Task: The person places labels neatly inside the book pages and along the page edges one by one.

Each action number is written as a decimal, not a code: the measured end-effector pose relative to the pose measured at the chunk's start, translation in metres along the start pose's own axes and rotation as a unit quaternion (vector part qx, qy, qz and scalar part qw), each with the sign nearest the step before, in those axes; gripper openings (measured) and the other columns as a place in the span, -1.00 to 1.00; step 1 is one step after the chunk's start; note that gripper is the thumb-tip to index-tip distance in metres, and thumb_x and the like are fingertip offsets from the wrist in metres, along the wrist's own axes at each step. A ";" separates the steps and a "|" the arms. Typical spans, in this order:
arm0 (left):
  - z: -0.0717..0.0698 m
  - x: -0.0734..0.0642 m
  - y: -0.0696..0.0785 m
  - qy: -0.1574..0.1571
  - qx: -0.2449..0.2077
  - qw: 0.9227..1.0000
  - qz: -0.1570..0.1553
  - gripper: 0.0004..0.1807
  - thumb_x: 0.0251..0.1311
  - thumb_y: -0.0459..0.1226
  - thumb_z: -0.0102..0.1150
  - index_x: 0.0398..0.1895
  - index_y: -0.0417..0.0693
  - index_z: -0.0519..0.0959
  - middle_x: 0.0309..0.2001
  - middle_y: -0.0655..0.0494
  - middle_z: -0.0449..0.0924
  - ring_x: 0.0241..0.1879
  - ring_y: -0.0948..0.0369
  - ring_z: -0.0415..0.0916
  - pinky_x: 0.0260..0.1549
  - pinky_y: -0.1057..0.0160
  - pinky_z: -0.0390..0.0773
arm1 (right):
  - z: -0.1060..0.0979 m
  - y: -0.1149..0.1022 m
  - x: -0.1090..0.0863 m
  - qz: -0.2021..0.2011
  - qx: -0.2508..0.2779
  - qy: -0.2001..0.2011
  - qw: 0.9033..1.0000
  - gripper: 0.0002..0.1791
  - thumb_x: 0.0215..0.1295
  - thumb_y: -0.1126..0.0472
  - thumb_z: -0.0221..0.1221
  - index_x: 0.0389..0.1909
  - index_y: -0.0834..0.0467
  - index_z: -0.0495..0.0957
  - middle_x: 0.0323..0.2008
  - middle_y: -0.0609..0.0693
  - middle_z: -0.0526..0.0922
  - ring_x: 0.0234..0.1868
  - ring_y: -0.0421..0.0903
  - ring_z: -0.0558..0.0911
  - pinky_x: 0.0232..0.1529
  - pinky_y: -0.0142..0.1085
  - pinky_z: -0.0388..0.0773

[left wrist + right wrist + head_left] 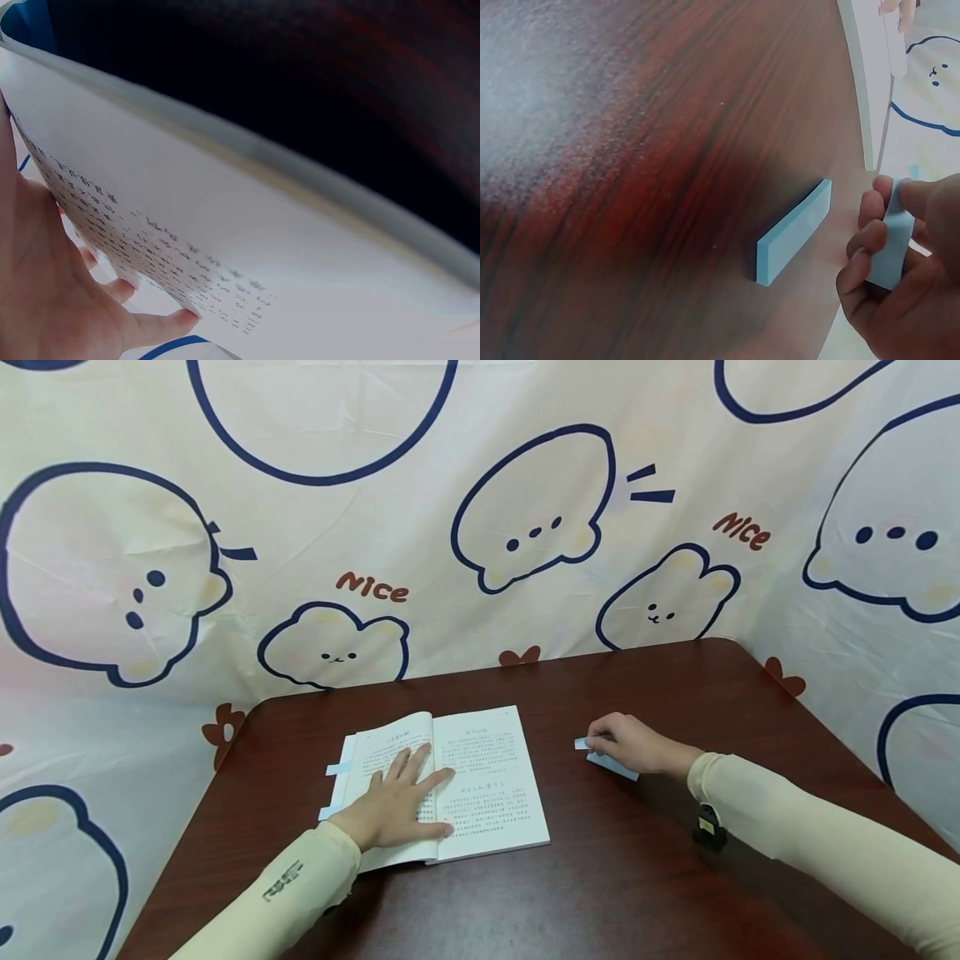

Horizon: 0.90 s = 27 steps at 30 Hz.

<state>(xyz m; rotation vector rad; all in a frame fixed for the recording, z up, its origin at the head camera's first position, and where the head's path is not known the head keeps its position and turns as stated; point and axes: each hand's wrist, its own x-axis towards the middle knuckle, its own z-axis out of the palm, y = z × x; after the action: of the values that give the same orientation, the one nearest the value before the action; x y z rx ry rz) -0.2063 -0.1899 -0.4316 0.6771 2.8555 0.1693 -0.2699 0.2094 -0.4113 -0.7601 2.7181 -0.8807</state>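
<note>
An open book point(491, 777) with printed pages lies on the table. My left hand point(393, 806) rests with spread fingers across its left page and the middle fold; in the left wrist view the fingers point(161, 326) lie straight on the print. Two light blue sticky tabs point(339, 768) stick out from the book's left edge. To the right of the book, my right hand point(637, 747) pinches a light blue sticky note point(891, 251) between thumb and curled fingers. Just below that hand, a pad of blue sticky notes point(795, 236) lies on the wood.
The dark brown table point(600, 877) has rounded far corners. Behind it and along the sides hangs a pale curtain point(420, 527) with cartoon bears. A small black device point(708, 828) sits under the right sleeve.
</note>
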 end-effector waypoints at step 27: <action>0.000 0.002 0.001 -0.005 -0.002 1.000 -0.001 -0.01 0.14 0.48 0.03 0.59 0.32 0.15 0.66 -0.14 -0.25 0.60 -0.32 -0.20 0.28 -0.59 0.08 | 0.004 -0.011 0.025 0.004 0.046 -0.022 0.999 -0.68 0.51 0.18 0.12 -0.44 0.24 0.64 -0.42 0.11 0.65 -0.47 -0.13 0.41 -0.41 -0.31 0.38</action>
<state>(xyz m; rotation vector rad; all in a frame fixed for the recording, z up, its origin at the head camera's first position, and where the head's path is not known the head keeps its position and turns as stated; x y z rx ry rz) -0.2075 -0.1883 -0.4319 0.6736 2.8455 0.1714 -0.2852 0.1865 -0.4085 -0.7418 2.6209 -0.9678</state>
